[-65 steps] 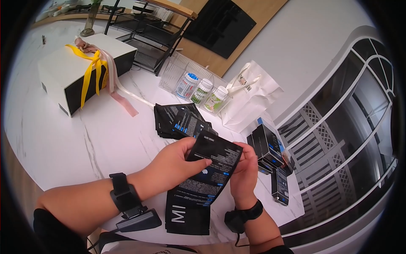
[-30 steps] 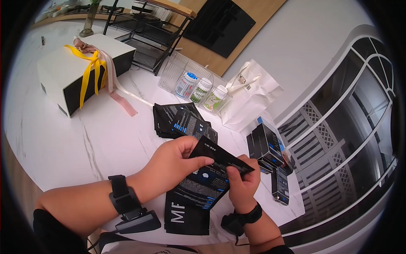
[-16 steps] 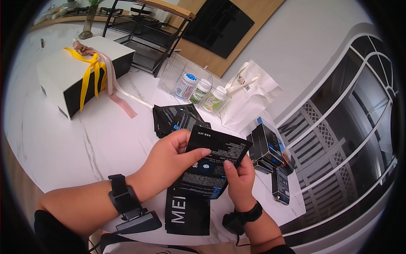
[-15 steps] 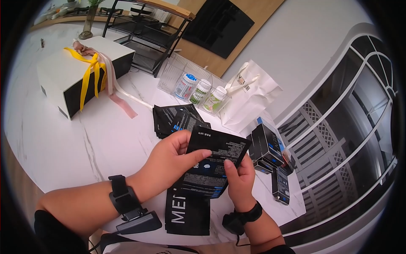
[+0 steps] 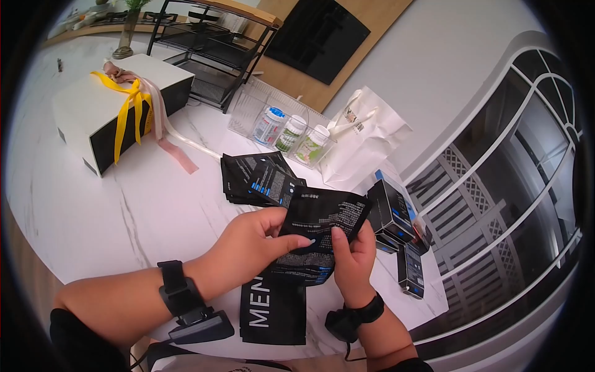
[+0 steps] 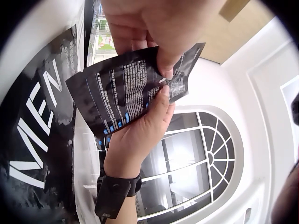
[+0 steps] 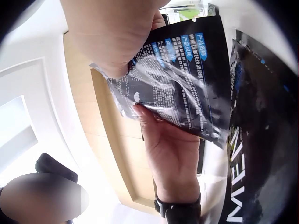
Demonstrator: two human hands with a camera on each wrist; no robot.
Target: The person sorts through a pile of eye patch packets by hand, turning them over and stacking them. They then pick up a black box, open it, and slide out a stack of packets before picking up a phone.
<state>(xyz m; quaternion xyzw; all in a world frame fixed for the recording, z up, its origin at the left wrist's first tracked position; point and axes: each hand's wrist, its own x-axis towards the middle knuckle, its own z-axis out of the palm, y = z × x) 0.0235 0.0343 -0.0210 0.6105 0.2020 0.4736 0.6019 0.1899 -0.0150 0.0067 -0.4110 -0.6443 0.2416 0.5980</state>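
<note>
A black foil sachet [image 5: 328, 214] with small white print and blue labels is held up in front of me by both hands. My left hand [image 5: 251, 242] pinches its left side, thumb across the printed face and fingers behind. On the right side my right hand [image 5: 355, 263] grips it the same way, the two thumbs close together. The foil looks creased around the thumbs in the right wrist view, where the sachet [image 7: 187, 79] shows its printed face. Beneath it on the table lies another black sachet [image 5: 273, 316] lettered "MEN", its upper part hidden.
Several black sachets [image 5: 248, 177] lie piled beyond my hands. Black boxes [image 5: 390, 208] stand at the right. Farther back are a clear organizer [image 5: 248, 102] with bottles, a white paper bag [image 5: 362, 139] and a white box [image 5: 139, 74] with ribbons.
The right hand first folded the sachet's upper right corner over, then let it flatten and moved its thumb onto the front. Now the sachet bends slightly and the thumbs are closer together.
</note>
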